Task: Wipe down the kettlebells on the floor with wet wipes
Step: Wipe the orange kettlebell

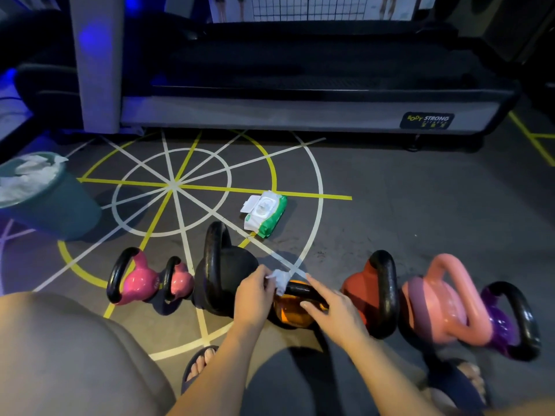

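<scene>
Wiping: I am on the orange kettlebell (292, 313). It sits in the middle of the row on the floor, between the big black kettlebell (228, 277) and the red kettlebell (372, 292).
Holding: my left hand (253, 292) pinches a small scrunched wipe (279, 279) against the orange one's dark handle.
Helping: my right hand (333, 310) lays straight fingers on that same handle and holds nothing. I think it keeps the kettlebell from rolling.
Next: I think I must rub along the handle, then the round part, then move to the red one.
Fresh wipes: the pack of wipes (264, 214) lies open on the floor just past the row.
Bin: the bin (51, 199) on my left has white wipes in it.
</scene>
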Motion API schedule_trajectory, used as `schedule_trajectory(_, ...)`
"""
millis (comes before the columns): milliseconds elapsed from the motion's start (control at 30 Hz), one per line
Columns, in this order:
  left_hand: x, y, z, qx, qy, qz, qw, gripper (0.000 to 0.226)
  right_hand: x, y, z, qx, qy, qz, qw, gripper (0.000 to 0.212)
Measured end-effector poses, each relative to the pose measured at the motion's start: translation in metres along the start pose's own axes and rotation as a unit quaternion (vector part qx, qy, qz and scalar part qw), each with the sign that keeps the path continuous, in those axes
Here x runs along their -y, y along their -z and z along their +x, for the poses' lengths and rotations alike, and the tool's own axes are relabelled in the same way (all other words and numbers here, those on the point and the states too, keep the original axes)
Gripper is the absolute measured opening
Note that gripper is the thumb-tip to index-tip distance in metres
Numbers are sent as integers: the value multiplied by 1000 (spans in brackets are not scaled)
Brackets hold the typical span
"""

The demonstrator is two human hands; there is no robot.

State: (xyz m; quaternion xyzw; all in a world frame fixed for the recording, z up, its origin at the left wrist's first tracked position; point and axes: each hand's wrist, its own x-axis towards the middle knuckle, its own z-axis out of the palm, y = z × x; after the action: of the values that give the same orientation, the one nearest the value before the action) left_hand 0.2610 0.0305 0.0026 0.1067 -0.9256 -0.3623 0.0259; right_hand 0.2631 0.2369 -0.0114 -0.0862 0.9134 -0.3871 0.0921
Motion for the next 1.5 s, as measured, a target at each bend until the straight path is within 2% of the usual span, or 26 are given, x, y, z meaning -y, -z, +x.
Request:
schedule_trajectory(33, 5, 3, 1, -4, 13, 0, 1000, 14, -1, -2, -1, 7, -14, 13, 1000, 55)
schedule_trajectory(100, 8, 5, 1, 5, -15, 18, 1000, 34, -2, -7, -1, -23, -13, 21, 999, 48)
schedule_trajectory(133, 5, 1, -1, 13, -62, 39, 997, 45, -1, -9, 0, -31, -9, 10, 999, 44)
schedule_trajectory(200, -2, -17, -12, 35, -186, 115, 975, 48, -1, -11, 4, -23, 6, -20, 1000, 42)
schedule_trajectory(267, -3, -32, -24, 17, -238, 155, 959, 50, -3, -8, 7, -16, 17, -27, 999, 41)
schedule_trajectory(300, 1, -32, -27, -2, -212, 144, 967, 50, -4, -6, 7, -13, 14, -21, 1000, 40)
schedule_trajectory(367, 15, -27, -28, -52, -89, 78, 992, 41, -7, -6, 7, -7, 4, -2, 1000, 39)
schedule_trajectory(433, 21, -23, -31, -65, 36, 24, 997, 34, -8, -9, 6, -12, -12, 11, 1000, 39)
schedule_trajectory(467, 17, -22, -35, -67, 54, -6, 996, 35, -7, -10, 6, -17, -16, 13, 1000, 39)
schedule_trajectory(567, -1, -26, -41, -84, 39, -58, 994, 31, -3, -9, 8, -22, -21, 13, 999, 39)
schedule_trajectory(667, -12, -29, -33, -43, -56, -34, 997, 35, -3, -9, 11, -20, -16, 20, 999, 38)
schedule_trajectory(700, -10, -29, -28, -53, -52, -30, 997, 35, -4, -9, 11, -19, -15, 26, 999, 38)
schedule_trajectory(767, 1, -27, -21, -92, 34, -51, 994, 28, -6, -8, 10, -18, -14, 36, 999, 37)
schedule_trajectory(833, 14, -25, -17, -90, 143, -58, 984, 22, -7, -6, 9, -9, -20, 40, 999, 37)
schedule_trajectory(900, 16, -28, -20, -90, 190, -62, 976, 22, -7, -6, 9, -7, -21, 42, 999, 36)
schedule_trajectory(1067, -15, -35, -32, -159, 166, -140, 963, 31, -3, -5, 10, -9, -22, 47, 999, 36)
schedule_trajectory(1167, 5, -35, -19, -115, 205, -189, 953, 35, -3, -2, 10, 4, -27, 54, 998, 34)
schedule_trajectory(1233, 23, -40, -11, -38, 263, -251, 931, 36, -4, 1, 10, 22, -26, 55, 998, 33)
schedule_trajectory(1300, 31, -46, -5, -5, 309, -287, 907, 25, -5, 2, 10, 31, -25, 58, 998, 33)
schedule_trajectory(1400, 24, -48, -2, -36, 345, -308, 886, 16, -3, 2, 8, 31, -27, 62, 997, 34)
schedule_trajectory(1500, 7, -47, -7, -131, 296, -262, 909, 24, -2, 4, 10, 19, -26, 76, 997, 33)
